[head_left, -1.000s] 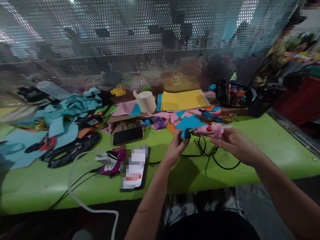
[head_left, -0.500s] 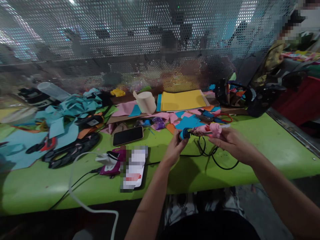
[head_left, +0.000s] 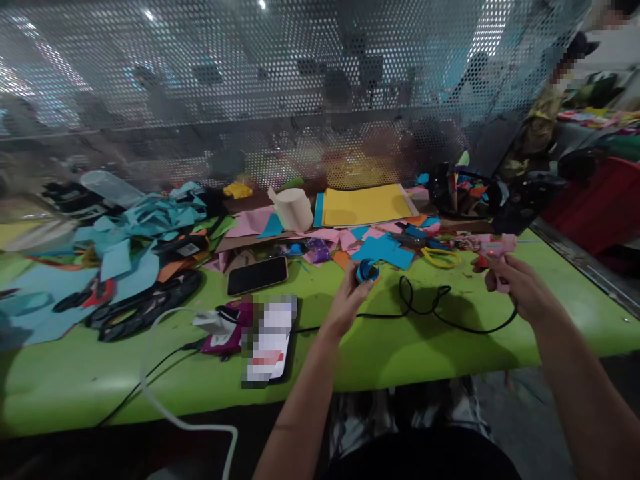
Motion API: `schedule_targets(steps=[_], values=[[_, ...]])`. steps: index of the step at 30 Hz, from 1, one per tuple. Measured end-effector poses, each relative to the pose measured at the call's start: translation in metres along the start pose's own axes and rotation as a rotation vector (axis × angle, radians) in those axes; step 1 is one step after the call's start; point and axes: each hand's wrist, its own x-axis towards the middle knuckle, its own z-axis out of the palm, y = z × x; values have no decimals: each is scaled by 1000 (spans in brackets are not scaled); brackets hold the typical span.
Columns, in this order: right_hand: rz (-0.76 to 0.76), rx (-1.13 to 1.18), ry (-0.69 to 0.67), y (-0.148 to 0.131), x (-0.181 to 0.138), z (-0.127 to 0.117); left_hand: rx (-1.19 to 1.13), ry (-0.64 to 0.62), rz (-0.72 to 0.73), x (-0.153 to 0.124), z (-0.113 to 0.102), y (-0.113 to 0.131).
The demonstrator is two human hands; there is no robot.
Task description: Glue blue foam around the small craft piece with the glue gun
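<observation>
My left hand (head_left: 347,299) pinches a small blue rolled paper piece (head_left: 367,270) above the green table (head_left: 400,347). My right hand (head_left: 515,287) is closed round the handle of a pink glue gun (head_left: 493,248), held out to the right with its nozzle pointing left. The gun's black cord (head_left: 440,313) loops across the table between my two hands. Blue paper scraps (head_left: 383,248) and yellow-handled scissors (head_left: 440,257) lie just beyond the hands.
A black phone (head_left: 257,275), a second blurred phone (head_left: 267,340), a white charger and cable (head_left: 165,373), black scissors (head_left: 145,303), a tape roll (head_left: 295,208), yellow sheets (head_left: 365,203) and heaps of cut paper (head_left: 150,220) cover the table. A perforated metal screen (head_left: 300,100) stands behind.
My right hand has pulled the glue gun away to the right, off the blue paper piece. The left hand stayed in place with the piece. The cord stretched out.
</observation>
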Motion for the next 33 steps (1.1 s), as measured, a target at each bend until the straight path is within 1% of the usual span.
schedule_targets(steps=[2, 3, 6, 7, 9, 11, 13, 14, 16, 17, 18, 19, 21, 23, 24, 26, 28, 33], values=[[70, -102, 33, 12, 7, -10, -1, -7, 6, -1, 0, 0], [83, -216, 49, 16, 10, -14, -3, -10, 9, -1, 0, 0], [50, -640, 97, 24, 12, -22, -12, -8, 20, -2, 1, -1], [45, -746, 113, 24, 10, -24, -14, -3, 21, -2, 1, -2], [77, -872, 136, 23, 6, -29, -17, 12, 20, -2, 1, -3], [154, -937, 153, 20, 0, -33, -22, 10, 22, -2, 1, -3], [172, -976, 242, 16, -6, -36, -23, 0, 34, -3, 1, -3], [141, -979, 314, 14, -9, -34, -17, -6, 40, -4, 1, -2], [-11, -903, 426, 7, -17, -24, 13, -13, 60, -5, 2, -1], [-114, -813, 427, 3, -22, -14, 34, -13, 78, -6, 2, -1], [-208, -683, 391, -3, -27, -1, 59, -14, 103, -6, 3, 0], [-307, -547, 287, -9, -32, 15, 85, -13, 133, -7, 4, 1], [-434, -320, 63, -25, -44, 50, 133, -5, 203, -8, 5, 3], [-464, -190, -120, -40, -54, 84, 178, 8, 267, -10, 6, 6], [-471, -150, -165, -47, -58, 98, 201, 17, 297, -10, 7, 8], [-477, -121, -171, -56, -63, 119, 242, 41, 364, -11, 8, 10], [-474, -135, -150, -61, -65, 130, 270, 60, 432, -12, 9, 11], [-474, -164, -115, -62, -68, 138, 301, 82, 560, -13, 11, 14]])
